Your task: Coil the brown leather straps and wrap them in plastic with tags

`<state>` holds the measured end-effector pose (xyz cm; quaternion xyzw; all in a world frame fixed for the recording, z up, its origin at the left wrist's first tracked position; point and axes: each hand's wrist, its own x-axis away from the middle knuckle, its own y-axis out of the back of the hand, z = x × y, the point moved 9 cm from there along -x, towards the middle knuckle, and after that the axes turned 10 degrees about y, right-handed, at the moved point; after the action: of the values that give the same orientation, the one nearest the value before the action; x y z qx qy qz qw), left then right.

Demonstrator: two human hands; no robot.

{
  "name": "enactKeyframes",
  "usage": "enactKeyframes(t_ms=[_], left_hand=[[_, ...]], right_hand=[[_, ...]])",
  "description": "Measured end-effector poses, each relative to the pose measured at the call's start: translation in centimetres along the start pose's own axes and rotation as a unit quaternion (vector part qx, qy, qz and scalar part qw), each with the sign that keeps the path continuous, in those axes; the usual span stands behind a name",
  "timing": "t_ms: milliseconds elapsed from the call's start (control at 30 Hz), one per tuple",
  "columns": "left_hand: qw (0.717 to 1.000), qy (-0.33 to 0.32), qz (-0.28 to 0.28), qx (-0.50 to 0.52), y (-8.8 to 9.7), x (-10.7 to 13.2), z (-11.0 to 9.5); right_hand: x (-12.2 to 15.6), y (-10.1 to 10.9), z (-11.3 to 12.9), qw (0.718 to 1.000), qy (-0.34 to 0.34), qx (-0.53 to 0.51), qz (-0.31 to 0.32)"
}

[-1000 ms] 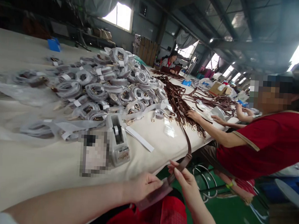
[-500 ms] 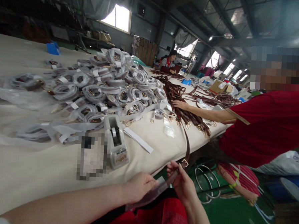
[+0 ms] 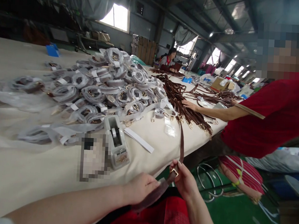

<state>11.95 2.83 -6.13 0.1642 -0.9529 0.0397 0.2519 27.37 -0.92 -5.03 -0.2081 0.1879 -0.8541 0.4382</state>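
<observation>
A brown leather strap (image 3: 182,142) hangs off the table edge and runs down between my hands. My right hand (image 3: 185,184) pinches it with thumb and fingers, just beside its gold buckle (image 3: 175,173). My left hand (image 3: 143,188) is closed on a translucent plastic sleeve (image 3: 152,196), which surrounds the strap's lower part over my lap. The buckle sits just outside the sleeve. Past my hands, the strap's upper end reaches the clips by the pile of brown straps (image 3: 181,103).
Coiled, plastic-wrapped straps (image 3: 92,94) are heaped on the cream-covered table (image 3: 141,168). A tape dispenser (image 3: 116,142), white paper strips (image 3: 139,140) and a blurred-out object (image 3: 94,161) lie nearer. A co-worker in red (image 3: 277,115) reaches onto the strap pile from the right. Metal rings (image 3: 209,182) stand below.
The strap has slid down toward my left hand; its buckle, formerly above my right fingertips, is now below them, closer to the sleeve. The co-worker's hand has shifted right over the pile.
</observation>
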Motion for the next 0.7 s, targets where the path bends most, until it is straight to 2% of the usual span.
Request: enactKeyframes(t_ms=[167,333,433,567,700], left_hand=[[0.995,-0.038,-0.030,-0.082,0.8,0.6,-1.4],[0.995,-0.047,-0.012,-0.089,0.3,1.0,-1.9],[0.997,-0.048,0.016,-0.067,-0.3,1.2,-1.8],[0.999,0.000,0.039,0.012,-0.8,1.0,-0.8],[0.998,0.000,0.032,0.052,-0.6,0.9,-0.9]], right_hand=[[1.2,-0.3,-0.1,0.999,-0.002,0.036,0.028],[2.1,-0.4,0.0,0.996,0.003,0.079,0.046],[1.9,0.0,0.8,0.994,0.034,0.102,0.031],[2.2,0.0,1.3,0.988,0.079,0.130,0.009],[2.8,-0.3,0.7,0.983,0.100,0.153,0.001]])
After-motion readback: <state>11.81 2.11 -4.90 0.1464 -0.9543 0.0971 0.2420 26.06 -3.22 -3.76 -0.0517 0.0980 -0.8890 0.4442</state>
